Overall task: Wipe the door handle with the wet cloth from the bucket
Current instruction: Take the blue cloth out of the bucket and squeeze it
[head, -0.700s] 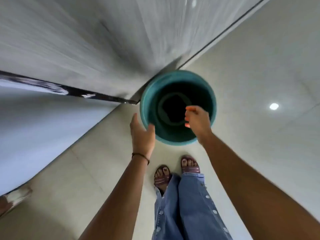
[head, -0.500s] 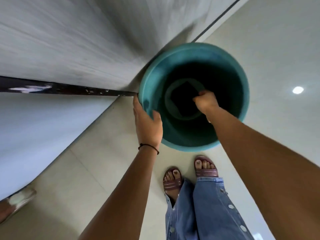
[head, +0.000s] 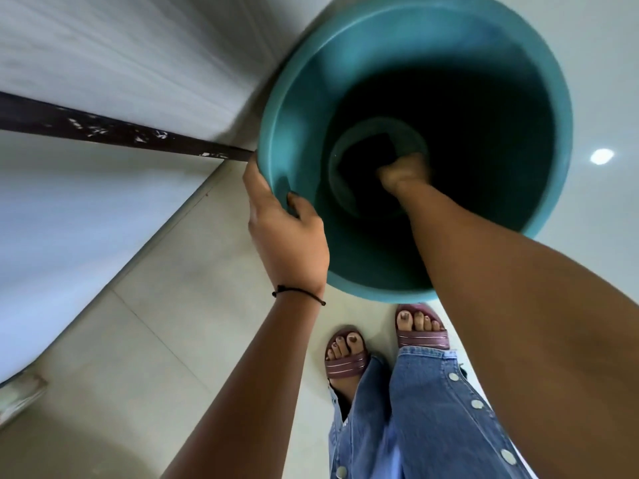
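Note:
A teal plastic bucket (head: 539, 81) stands on the tiled floor against the grey wall. At its dark bottom lies a dark square cloth (head: 363, 157). My right hand (head: 403, 172) reaches deep inside, its fingers curled on the cloth's right corner. My left hand (head: 287, 236) grips the bucket's near-left rim, thumb inside and fingers outside. A black cord circles that wrist. No door handle is in view.
A dark vertical strip (head: 114, 131) separates two pale grey panels on the left, running down to the bucket. My feet in maroon sandals (head: 345, 361) and blue jeans stand just in front of the bucket. A ceiling light reflects off the floor (head: 601, 156).
I have bent closer to the bucket. My right hand went from the rim down to the cloth at the bottom. My left hand closed on the rim.

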Tool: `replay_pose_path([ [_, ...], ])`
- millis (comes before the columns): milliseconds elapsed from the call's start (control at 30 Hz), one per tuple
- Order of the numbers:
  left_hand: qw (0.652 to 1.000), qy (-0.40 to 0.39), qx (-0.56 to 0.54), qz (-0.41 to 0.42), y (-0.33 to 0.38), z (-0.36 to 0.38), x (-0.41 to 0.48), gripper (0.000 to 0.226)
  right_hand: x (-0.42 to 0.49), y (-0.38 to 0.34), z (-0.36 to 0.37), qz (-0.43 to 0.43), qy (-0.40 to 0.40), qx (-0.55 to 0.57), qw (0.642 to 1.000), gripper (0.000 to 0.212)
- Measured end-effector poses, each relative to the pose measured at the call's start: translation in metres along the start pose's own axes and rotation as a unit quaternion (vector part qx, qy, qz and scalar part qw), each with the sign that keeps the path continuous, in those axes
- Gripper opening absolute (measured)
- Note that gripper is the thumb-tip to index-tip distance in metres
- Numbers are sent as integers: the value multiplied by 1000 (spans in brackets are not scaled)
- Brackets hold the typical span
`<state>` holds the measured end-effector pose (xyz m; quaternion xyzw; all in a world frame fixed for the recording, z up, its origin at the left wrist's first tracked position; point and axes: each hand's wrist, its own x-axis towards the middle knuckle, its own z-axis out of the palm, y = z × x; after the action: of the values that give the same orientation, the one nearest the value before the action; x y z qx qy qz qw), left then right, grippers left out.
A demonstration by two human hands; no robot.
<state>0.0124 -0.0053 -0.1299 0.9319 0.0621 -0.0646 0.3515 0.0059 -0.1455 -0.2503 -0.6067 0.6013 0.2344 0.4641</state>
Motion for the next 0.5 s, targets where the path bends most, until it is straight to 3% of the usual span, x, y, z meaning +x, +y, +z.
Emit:
replay_pose_path([
  [100, 999, -28, -4, -23, 0, -3, 3, 61, -41, -10, -20, -12, -42, 73, 996, 42],
  [200, 985, -145, -6, -92, 7, -16, 6, 67, -110, -14, -59, -16, -93, 194, 976, 4],
  [300, 953, -229, -24, -197, 41, -53, 0, 77, -193, -16, -112, -18, -168, 262, 950, 7],
  [400, 930, -277, -81, -227, 83, -106, -17, 53, -275, -20, -159, -48, -208, 282, 936, 22],
  [433, 913, -307, -134, -232, 103, -128, -26, 41, -304, -24, -174, -59, -221, 281, 932, 24],
  [500, 855, -347, -264, -280, 148, -179, -52, 43, -362, -32, -200, -88, -248, 258, 930, 26],
])
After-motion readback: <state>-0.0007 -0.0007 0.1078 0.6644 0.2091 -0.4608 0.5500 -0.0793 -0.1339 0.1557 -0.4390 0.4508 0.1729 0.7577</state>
